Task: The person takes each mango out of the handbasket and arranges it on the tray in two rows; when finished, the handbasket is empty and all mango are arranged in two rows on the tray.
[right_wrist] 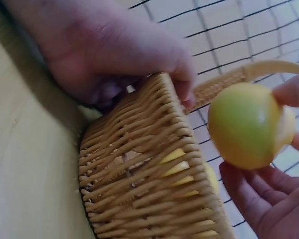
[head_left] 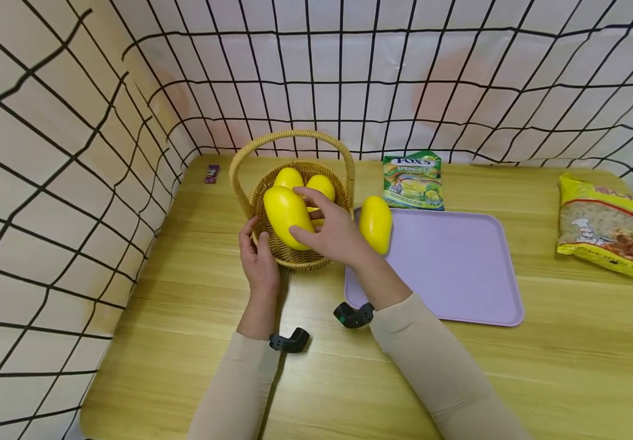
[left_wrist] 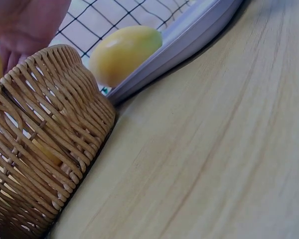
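My right hand grips a yellow mango above the mouth of a wicker basket, its thumb and fingers on opposite sides of the fruit. In the right wrist view this mango looks greenish and hangs just outside the rim. With its thumb over the rim, my left hand holds the basket's near left side. Inside the basket lie more mangoes, partly hidden by the held one. Another mango rests at the left edge of a lilac tray.
A green candy bag lies behind the tray. At the far right is a yellow food packet, and a small purple wrapper sits back left. The basket's tall handle arches up. Black wire grid borders the wooden table.
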A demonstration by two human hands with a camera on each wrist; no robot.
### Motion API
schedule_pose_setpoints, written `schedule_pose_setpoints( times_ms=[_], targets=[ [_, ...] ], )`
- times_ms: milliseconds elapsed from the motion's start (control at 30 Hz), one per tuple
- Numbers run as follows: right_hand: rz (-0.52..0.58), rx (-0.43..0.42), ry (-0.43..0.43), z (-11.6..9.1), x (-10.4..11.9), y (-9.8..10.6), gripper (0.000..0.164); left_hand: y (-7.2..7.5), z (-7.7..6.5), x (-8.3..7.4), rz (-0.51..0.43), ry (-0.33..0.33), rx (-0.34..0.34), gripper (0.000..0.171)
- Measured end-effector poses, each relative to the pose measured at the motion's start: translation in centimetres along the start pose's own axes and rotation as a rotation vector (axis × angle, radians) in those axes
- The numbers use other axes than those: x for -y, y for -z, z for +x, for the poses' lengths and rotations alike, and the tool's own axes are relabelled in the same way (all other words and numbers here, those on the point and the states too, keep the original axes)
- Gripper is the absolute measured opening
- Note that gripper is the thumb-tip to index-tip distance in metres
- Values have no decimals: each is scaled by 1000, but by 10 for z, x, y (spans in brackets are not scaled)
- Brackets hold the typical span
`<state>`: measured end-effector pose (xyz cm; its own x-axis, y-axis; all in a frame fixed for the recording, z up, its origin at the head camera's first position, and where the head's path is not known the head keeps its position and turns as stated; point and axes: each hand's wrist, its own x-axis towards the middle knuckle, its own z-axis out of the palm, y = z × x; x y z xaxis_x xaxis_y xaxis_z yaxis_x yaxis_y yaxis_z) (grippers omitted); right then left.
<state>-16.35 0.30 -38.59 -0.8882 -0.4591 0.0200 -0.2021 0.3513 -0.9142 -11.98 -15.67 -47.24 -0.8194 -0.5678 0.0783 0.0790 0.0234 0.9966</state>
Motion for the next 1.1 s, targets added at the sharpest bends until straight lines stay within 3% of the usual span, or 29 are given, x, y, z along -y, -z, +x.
schedule_pose_setpoints(
  times_ms=[167, 367, 633, 967, 1100],
  targets=[
    [199, -10, 30, -22, 0, 13, 70, 1, 0, 1, 1, 10, 8, 38],
    [258, 18, 54, -48, -9, 32, 73, 1, 0, 1, 4, 25, 17, 39],
    [89, -2, 138, -72, -27, 69, 63, 0, -1, 0, -23, 25, 21, 41],
    [84, -200, -29, -90, -52, 121, 51, 0, -2, 1, -18, 19, 22, 40],
    [73, -267, -73, -95, -66, 138, 55, 1, -2, 0, -13, 14, 21, 39]
  ],
)
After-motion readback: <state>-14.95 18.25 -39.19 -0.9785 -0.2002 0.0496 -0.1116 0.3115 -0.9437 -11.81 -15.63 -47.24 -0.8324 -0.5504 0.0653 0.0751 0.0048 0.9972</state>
